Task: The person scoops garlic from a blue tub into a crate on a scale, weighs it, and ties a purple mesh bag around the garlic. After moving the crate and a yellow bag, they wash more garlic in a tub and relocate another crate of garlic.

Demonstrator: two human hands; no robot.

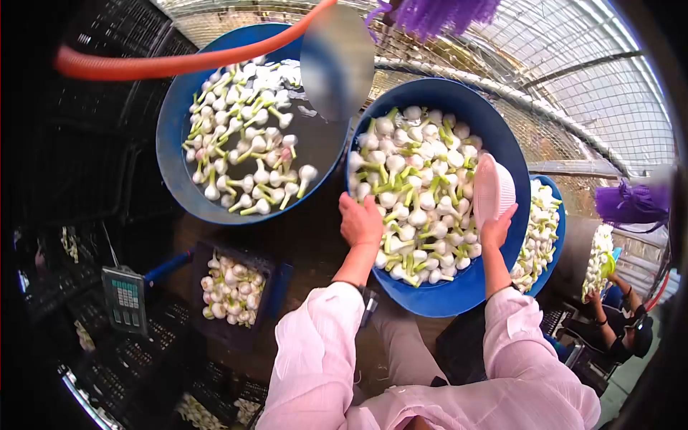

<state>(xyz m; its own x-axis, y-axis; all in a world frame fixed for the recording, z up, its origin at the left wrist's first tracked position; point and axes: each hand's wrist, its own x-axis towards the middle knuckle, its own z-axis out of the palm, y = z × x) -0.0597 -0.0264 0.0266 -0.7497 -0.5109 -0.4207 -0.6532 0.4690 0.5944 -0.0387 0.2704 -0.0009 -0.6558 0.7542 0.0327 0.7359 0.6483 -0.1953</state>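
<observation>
A large blue tub [512,251] in front of me is filled with white garlic bulbs [423,186] with short green stems. My right hand [496,228] grips a pale pink plastic basket [494,188], tilted on its side against the garlic near the tub's right wall. At the tub's left rim rests my left hand [362,221], its fingers near the outermost bulbs. What those fingers hold, if anything, cannot be made out.
A second blue tub [168,158] holds garlic floating in water, with an orange hose [179,66] above. Lower left are a dark crate [265,294] of garlic, a scale display [125,299] and black crates. Another blue tub [559,229] and a seated person [616,330] are at right.
</observation>
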